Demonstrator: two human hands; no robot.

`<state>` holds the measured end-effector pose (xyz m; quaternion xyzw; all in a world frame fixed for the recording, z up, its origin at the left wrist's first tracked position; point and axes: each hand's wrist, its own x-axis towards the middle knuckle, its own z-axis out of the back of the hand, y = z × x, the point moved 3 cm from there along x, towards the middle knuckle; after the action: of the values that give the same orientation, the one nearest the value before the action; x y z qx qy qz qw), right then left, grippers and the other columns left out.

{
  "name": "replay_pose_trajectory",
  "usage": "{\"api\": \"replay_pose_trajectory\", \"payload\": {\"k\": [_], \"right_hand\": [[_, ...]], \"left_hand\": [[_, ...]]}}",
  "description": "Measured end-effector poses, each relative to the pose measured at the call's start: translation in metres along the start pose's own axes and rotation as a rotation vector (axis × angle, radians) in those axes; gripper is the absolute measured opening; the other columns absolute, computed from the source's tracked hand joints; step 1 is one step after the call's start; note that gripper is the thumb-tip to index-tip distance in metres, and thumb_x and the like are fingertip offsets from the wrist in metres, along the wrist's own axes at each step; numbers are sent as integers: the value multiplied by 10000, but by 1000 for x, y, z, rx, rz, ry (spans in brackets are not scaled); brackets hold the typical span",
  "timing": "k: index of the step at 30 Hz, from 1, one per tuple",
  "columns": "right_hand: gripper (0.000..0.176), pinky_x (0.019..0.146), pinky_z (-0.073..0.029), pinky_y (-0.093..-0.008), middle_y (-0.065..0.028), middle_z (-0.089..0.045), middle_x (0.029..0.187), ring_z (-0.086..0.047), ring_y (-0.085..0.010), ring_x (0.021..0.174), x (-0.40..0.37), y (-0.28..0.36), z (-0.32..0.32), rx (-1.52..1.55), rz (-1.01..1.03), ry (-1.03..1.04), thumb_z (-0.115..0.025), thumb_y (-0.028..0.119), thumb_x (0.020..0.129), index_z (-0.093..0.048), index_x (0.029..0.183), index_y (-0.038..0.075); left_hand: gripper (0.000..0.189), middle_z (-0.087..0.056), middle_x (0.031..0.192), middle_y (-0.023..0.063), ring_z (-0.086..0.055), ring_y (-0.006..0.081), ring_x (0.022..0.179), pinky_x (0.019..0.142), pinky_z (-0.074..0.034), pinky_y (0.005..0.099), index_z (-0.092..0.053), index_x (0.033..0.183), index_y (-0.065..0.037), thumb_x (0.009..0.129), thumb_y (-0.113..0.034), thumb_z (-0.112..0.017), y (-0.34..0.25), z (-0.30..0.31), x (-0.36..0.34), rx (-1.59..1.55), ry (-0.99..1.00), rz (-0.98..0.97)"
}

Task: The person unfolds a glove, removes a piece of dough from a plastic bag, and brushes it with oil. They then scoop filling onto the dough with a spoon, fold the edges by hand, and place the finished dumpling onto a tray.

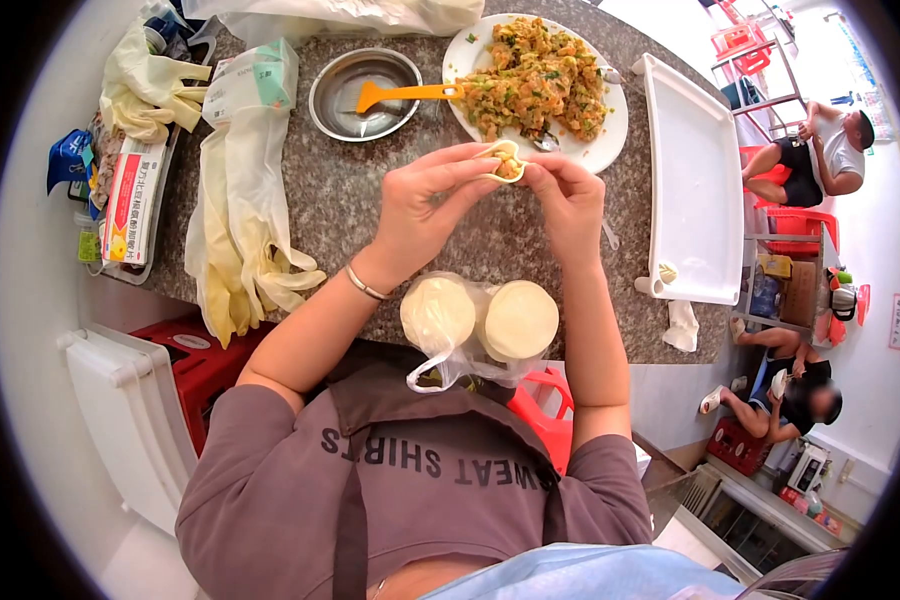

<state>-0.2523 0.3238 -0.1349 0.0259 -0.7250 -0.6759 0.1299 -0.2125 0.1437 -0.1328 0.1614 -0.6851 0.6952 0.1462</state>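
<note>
Above the counter, both hands hold a round dumpling wrapper (509, 163) folded partway up around a lump of filling. My left hand (425, 200), with a bracelet at the wrist, pinches its left side. My right hand (572, 205) grips the right edge between thumb and fingers. Just beyond, a white plate (457, 62) carries a heap of chopped filling (545, 85), and a spoon partly shows at its near edge. An orange-handled utensil (410, 93) lies across a metal bowl (328, 72) and the plate's rim. Closer to my body are two wrapper stacks (519, 320) in a clear plastic bag (450, 368).
A white tray (695, 180) stands at the right with one small dumpling (667, 272) near its front. Pale gloves (240, 230), a box (133, 200) and other clutter line the left side. Two people (830, 155) sit farther off at the right, near shelves.
</note>
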Motion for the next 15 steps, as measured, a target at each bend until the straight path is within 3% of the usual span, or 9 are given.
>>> {"api": "replay_pose_trajectory", "payload": {"k": [1, 6, 11, 15], "right_hand": [[124, 774, -479, -226, -54, -693, 936, -613, -95, 868, 0, 0, 1, 49, -71, 12, -663, 25, 895, -688, 992, -46], [131, 780, -470, -233, -48, -691, 929, -605, -92, 856, -4, 3, -3, 30, -60, 15, -683, 46, 886, -684, 981, -45], [109, 793, -480, -257, -81, -700, 887, -641, -158, 826, -7, 8, -9, -294, 241, -92, -713, 32, 833, -713, 940, 13], [124, 819, -483, -306, -90, -698, 862, -650, -214, 804, -5, 22, -12, -572, 465, -43, -732, 32, 793, -722, 917, 32]], "left_hand": [[251, -645, 1207, 157, -647, 185, 1038, 870, -547, 284, -695, 1115, -3, 867, 22, -671, 0, -1, 0, 13, 26, -28], [236, -669, 1152, 156, -668, 191, 996, 843, -554, 285, -705, 1093, -14, 858, 4, -685, 4, -4, -2, -5, 27, -20], [218, -694, 1084, 147, -687, 184, 947, 797, -565, 278, -718, 1064, -25, 847, -17, -703, 6, -6, -4, -84, -97, 67], [198, -694, 1075, 146, -690, 178, 918, 779, -569, 271, -718, 1046, -12, 849, -26, -704, 6, -2, -2, -35, -128, 58]]}}
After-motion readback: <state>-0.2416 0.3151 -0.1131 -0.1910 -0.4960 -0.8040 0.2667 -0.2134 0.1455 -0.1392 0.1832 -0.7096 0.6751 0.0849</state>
